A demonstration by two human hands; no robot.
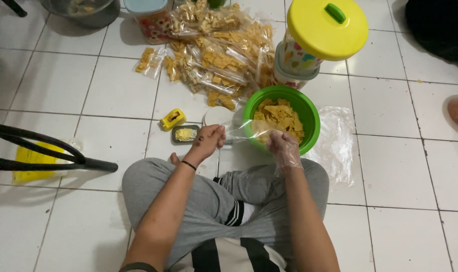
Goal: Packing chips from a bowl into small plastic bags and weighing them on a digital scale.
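Note:
I sit cross-legged on a white tiled floor. My left hand point(207, 142) grips one edge of a small clear plastic bag point(244, 133) stretched between both hands. My right hand point(283, 148), inside a thin clear plastic glove, holds the bag's other side just in front of a green bowl point(309, 117) filled with yellow chips point(278, 116). The bag hangs over the bowl's near rim.
A heap of filled chip bags point(219, 55) lies beyond the bowl. A yellow-lidded patterned container point(317, 40) stands at the right, a sheet of clear plastic point(337, 143) beside the bowl. A yellow tape dispenser point(172, 119), a small dark tray point(185, 134) and a black metal frame point(42, 151) are on the left.

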